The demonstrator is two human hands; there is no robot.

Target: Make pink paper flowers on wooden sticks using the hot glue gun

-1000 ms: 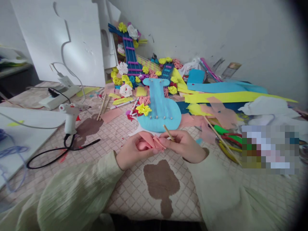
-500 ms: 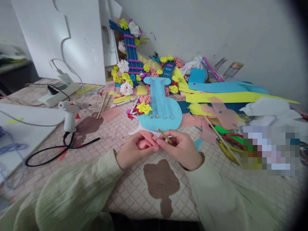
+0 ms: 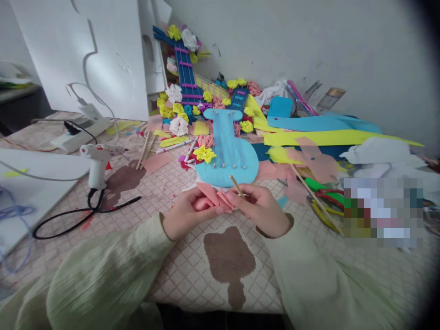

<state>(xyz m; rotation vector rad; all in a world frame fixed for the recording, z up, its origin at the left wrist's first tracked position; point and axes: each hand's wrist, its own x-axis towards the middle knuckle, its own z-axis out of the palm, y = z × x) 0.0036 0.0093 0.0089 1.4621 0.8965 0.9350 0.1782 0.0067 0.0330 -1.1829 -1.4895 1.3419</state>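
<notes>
Both hands meet over the near middle of the table. My left hand (image 3: 187, 211) is closed around a folded piece of pink crepe paper (image 3: 210, 196), its thumb along the lower edge. My right hand (image 3: 263, 208) pinches the paper's right side and also holds a thin wooden stick (image 3: 237, 186) that points up and to the left. Just beyond my fingers lies a light blue guitar-shaped cutout (image 3: 237, 160) with small pegs and strings. A yellow paper flower (image 3: 205, 154) rests at its left edge.
A white glue gun (image 3: 98, 167) stands at left, near a power strip (image 3: 80, 135). Decorated blue guitar shapes (image 3: 187, 75) lean at the back. Yellow and blue paper strips (image 3: 337, 137) lie at right, near red-handled scissors (image 3: 328, 197). A blurred patch hides part of the right side.
My right fingers have shifted on the pink paper, whose right side now shows more creased folds. The stick has tipped more upright. The whole view has moved slightly.
</notes>
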